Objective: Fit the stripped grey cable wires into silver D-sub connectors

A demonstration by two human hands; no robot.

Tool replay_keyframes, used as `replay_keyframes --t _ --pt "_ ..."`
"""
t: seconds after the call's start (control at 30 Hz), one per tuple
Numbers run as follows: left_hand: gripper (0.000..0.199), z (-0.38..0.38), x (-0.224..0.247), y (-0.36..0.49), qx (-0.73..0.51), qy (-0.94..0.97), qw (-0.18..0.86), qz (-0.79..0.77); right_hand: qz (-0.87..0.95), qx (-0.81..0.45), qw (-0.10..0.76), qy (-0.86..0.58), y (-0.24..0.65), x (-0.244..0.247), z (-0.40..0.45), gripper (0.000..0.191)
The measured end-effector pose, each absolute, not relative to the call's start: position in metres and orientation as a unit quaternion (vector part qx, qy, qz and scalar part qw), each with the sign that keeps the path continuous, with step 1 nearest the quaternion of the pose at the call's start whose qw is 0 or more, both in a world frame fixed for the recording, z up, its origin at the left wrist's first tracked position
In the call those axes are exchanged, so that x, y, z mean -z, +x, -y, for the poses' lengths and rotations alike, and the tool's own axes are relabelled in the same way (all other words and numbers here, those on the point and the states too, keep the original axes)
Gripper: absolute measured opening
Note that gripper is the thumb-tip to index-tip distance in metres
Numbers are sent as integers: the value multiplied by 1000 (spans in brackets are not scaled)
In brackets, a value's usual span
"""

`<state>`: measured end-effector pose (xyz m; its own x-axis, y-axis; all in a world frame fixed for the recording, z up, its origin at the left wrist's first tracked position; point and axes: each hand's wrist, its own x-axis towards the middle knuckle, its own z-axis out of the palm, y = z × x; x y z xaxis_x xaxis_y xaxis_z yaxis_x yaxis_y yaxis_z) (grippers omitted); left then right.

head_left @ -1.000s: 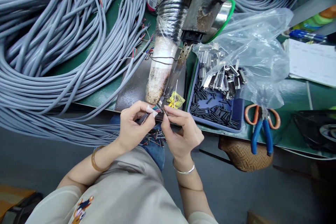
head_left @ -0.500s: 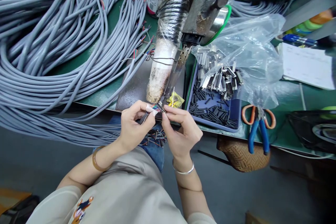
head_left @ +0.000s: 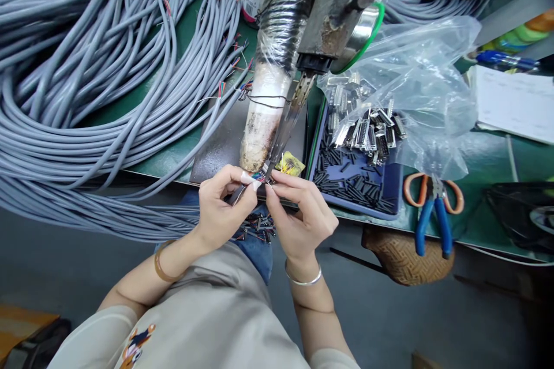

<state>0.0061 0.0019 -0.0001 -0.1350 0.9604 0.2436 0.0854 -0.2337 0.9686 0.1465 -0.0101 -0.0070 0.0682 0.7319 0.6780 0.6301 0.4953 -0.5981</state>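
Note:
Between my two hands, just below the tip of a fixed soldering iron, is a small pin connector with thin coloured wires at it. My left hand is closed, pinching the end of a grey cable and its wires between thumb and finger; white wraps cover those fingertips. Closed too, my right hand grips the connector's right side with thumb and fingertips. The iron's tip overlaps the connector in view, so the contact point is partly hidden. A white, scorched hose end hangs right beside the iron.
Grey cables fill the left. A blue tray on the right holds black sleeves and metal connectors, with a plastic bag over part. Blue-handled pliers lie at the table edge. A yellow sponge sits behind my right hand.
The iron's tip now overlaps the connector, where before it was slightly behind it. The view has shifted a little, and both hands keep their pinch.

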Motion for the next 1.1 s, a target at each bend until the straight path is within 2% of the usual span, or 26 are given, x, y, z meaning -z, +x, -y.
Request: replay_keyframes --t 0.73,1.1 --pt "11 -1 -1 5 -577 510 440 -463 695 -38 524 -491 148 6 9 20" --pt "10 -1 3 6 -581 564 371 -455 690 -48 526 -495 148 6 10 18"
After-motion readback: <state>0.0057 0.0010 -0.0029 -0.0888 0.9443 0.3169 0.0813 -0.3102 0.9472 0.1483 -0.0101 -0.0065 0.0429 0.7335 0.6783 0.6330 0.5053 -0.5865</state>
